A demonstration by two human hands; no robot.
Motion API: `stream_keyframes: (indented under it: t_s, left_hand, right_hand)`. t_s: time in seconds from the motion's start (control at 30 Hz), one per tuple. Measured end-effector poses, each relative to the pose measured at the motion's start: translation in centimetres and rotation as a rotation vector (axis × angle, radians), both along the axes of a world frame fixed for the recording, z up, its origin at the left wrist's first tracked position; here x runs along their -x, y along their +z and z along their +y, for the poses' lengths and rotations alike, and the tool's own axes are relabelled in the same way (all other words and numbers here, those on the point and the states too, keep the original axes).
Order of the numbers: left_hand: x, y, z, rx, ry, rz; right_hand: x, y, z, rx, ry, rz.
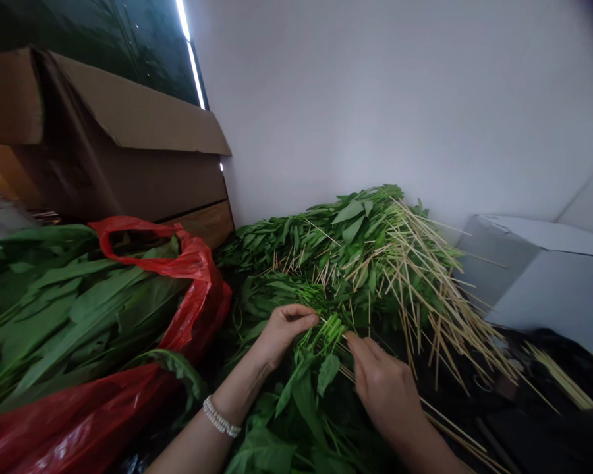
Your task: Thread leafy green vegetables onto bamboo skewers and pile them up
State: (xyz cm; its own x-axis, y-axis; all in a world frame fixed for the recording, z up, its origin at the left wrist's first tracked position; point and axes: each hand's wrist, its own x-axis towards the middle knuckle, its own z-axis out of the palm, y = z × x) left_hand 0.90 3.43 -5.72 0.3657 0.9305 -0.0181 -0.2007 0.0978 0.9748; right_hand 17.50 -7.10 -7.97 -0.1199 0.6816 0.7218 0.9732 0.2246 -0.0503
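Starting at the left, we see a red plastic bag of loose leaves, its rim just beside our left hand, which pinches the stems of a small leafy bunch. Our right hand closes on a bamboo skewer touching those stems. Beyond, the skewered greens pile crowds the far wall; a white box hems the right edge.

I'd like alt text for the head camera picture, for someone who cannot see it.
Two bare hands, the left hand and right hand, pinch a small bunch of green stems with a bamboo skewer. Behind lies a heap of skewered greens; a red plastic bag of leaves sits at left.
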Motion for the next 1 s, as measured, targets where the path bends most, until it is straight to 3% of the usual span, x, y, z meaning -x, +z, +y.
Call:
stream_keyframes:
  t_s: [0.43,0.6,0.8,1.0]
  left_hand:
    - [0.0,-0.3,-0.1,0.010,-0.130,0.040]
    - [0.4,-0.4,0.7,-0.051,-0.094,0.020]
    - [0.9,-0.8,1.8,-0.343,0.100,0.240]
    - [0.9,-2.1,1.4,-0.793,0.033,0.732]
  right_hand:
    - [0.5,0.1,-0.1,0.003,0.020,-0.006]
    - [-0.6,1.0,-0.2,-0.119,-0.026,0.062]
    - [-2.2,2.2,-1.1,-0.128,-0.119,0.215]
    - [-2.4,2.4,-1.6,-0.153,-0.161,0.276]
